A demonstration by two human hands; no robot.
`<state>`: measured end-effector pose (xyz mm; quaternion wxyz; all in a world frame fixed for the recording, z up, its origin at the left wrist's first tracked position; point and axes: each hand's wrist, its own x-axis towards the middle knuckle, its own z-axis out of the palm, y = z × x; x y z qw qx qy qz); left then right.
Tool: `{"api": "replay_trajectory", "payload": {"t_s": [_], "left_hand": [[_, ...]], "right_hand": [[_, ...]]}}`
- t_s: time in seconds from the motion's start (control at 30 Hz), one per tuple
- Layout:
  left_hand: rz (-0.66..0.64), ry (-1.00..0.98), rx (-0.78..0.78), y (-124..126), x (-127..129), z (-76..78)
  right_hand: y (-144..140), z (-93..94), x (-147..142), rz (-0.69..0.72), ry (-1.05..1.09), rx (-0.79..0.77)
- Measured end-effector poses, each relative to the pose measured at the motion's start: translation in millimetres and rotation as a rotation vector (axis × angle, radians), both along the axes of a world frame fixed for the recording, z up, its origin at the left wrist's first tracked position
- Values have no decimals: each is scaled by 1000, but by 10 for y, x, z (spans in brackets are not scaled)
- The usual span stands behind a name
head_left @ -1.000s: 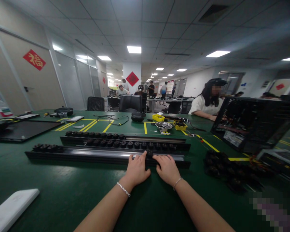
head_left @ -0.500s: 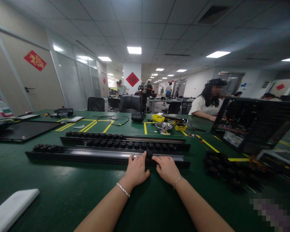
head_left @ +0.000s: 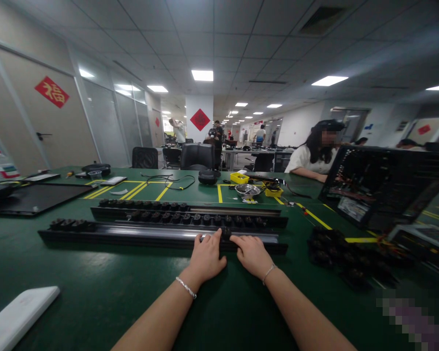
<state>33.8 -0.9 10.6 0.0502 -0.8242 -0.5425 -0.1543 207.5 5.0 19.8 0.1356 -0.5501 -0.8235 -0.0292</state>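
A small black wheel-like part [head_left: 226, 234] sits in the nearest long black rail [head_left: 131, 231], toward its right end. My left hand [head_left: 206, 257] presses the part from the left with a fingertip, its other fingers resting along the rail. From the right, the fingertips of my right hand [head_left: 254, 255] meet the same part, so it is pinched between both hands. Similar black parts [head_left: 69, 224] stand at the left end of this rail. Behind it lie a second rail with a row of such parts [head_left: 196, 220] and a third, partly filled rail [head_left: 234, 211].
A heap of black parts [head_left: 346, 256] lies right of the rails, beside an open computer case [head_left: 391, 190]. Farther back are a metal bowl [head_left: 248, 191], yellow bins [head_left: 239, 178] and a black cable [head_left: 171, 181]. A white box [head_left: 24, 312] lies front left. A person [head_left: 310, 156] sits across the table.
My hands and the black part hold nearly the same position. In the background, a standing person has raised their arms and others have shifted.
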Motion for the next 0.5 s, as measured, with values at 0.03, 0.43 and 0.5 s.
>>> {"api": "replay_trajectory", "payload": {"t_s": [0.03,0.43,0.5], "left_hand": [[0,1,1,0,-1,-1],[6,-18,-1,2,5,-5],[-2,-23,2,7,1,-11]], "right_hand": [[-2,5,-1,-1,1,-2],[49,-50,52,18,8,-10],[52,-54,65,18,9,-3]]}}
